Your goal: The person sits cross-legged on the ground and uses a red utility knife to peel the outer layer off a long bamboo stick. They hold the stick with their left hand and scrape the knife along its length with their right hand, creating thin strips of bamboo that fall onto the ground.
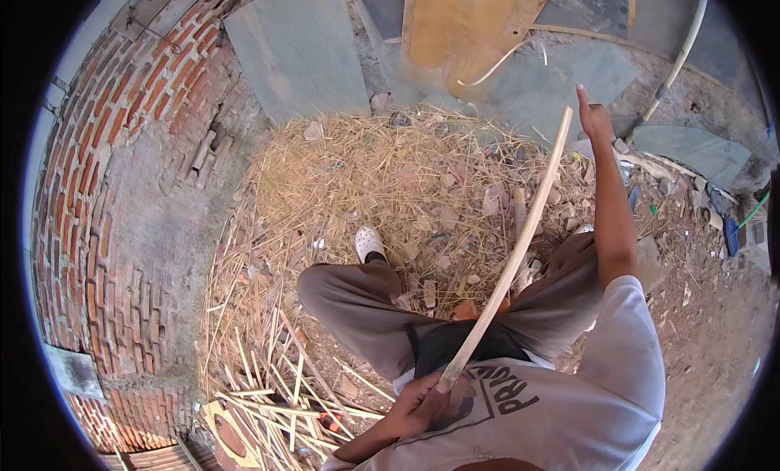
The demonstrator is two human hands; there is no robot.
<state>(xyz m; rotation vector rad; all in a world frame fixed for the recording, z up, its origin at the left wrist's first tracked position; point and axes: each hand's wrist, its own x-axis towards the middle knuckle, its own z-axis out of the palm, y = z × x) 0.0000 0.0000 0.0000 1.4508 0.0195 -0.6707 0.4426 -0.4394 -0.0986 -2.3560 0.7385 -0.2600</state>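
Note:
I sit with my knees apart over a heap of straw-coloured shavings (390,170). My left hand (422,402) is shut on the near end of a long, pale, slightly curved bamboo strip (520,244). The strip runs from my lap up and to the right. My right hand (595,120) is stretched out at arm's length just right of the strip's far tip, apart from it. It holds nothing, and one finger points away from me. My white shoe (370,244) rests on the shavings.
A curved red brick wall (122,146) closes the left side. Several split bamboo strips (268,390) lie at my lower left. Grey slabs (296,49) and a brown board (467,24) lean at the back. A white pipe (682,53) lies at the upper right, above bare dirt with rubble (699,252).

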